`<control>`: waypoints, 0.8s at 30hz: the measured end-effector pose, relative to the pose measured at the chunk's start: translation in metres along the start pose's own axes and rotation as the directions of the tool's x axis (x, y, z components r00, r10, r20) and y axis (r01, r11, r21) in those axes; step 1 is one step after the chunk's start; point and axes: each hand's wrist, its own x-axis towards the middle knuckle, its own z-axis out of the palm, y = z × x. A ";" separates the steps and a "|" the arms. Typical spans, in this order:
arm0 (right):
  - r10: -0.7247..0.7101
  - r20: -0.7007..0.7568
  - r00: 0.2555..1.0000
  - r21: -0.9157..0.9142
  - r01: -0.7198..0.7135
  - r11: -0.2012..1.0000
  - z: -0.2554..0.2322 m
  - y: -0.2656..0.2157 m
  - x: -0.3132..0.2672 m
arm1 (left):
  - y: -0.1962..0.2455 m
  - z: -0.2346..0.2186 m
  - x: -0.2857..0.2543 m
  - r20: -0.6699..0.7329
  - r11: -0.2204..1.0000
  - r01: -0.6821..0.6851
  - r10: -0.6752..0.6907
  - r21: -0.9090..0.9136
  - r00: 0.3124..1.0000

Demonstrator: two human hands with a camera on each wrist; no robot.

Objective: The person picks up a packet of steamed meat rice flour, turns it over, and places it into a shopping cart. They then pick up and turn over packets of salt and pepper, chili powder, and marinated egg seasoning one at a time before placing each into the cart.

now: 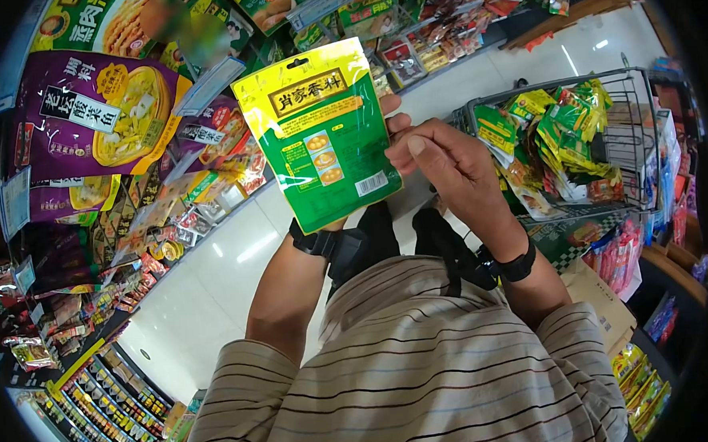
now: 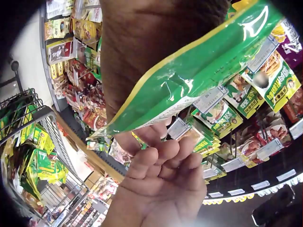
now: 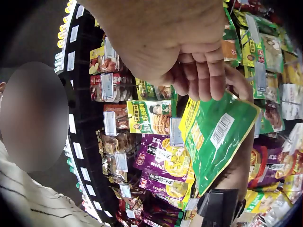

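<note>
In the head view, a green and yellow spice packet (image 1: pixel 299 164) stands upright with its printed back, barcode and hang hole facing me. My left hand (image 3: pixel 240 84) holds it from behind, mostly hidden by the packet, with fingertips (image 1: pixel 397 123) showing past its right edge. My right hand (image 1: pixel 460 175) is beside that edge, its fingers loosely curled close to the packet. In the left wrist view, the right palm (image 2: pixel 151 194) lies bare below the packet (image 2: pixel 189 80). The right wrist view shows the right fingers (image 3: pixel 213 78) overlapping the packet's upper corner.
Purple pickled-fish seasoning bags (image 1: pixel 100 114) and other packets hang on shelves at left and ahead. A wire shopping cart (image 1: pixel 641 126), holding a heap of green and yellow packets (image 1: pixel 561 126), stands at right. Pale floor tiles (image 1: pixel 213 284) run between, and a cardboard box (image 1: pixel 602 304) is at lower right.
</note>
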 end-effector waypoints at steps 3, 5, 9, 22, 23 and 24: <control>0.006 0.013 1.000 -0.002 -0.006 1.000 0.000 0.003 0.000 | -0.001 0.000 -0.001 -0.004 1.000 0.008 -0.009 -0.010 1.000; -0.008 0.021 1.000 -0.011 0.008 1.000 -0.001 0.005 0.001 | -0.001 -0.003 -0.001 -0.009 1.000 0.017 -0.018 -0.009 1.000; 0.003 0.018 1.000 -0.018 -0.003 1.000 0.001 0.006 0.003 | 0.000 -0.003 -0.001 -0.069 0.998 0.019 -0.015 0.055 0.997; 0.050 0.049 0.998 0.024 -0.051 0.998 0.008 0.009 0.011 | 0.002 -0.003 -0.004 -0.100 0.981 -0.103 0.120 0.164 0.988; 0.069 0.044 0.997 0.032 -0.071 0.997 0.010 0.011 0.012 | 0.002 -0.006 -0.004 -0.101 0.975 -0.095 0.117 0.203 0.988; 0.090 0.082 0.993 -0.016 -0.089 0.996 0.009 0.012 0.013 | 0.003 -0.015 -0.003 -0.093 0.965 -0.091 0.117 0.245 0.989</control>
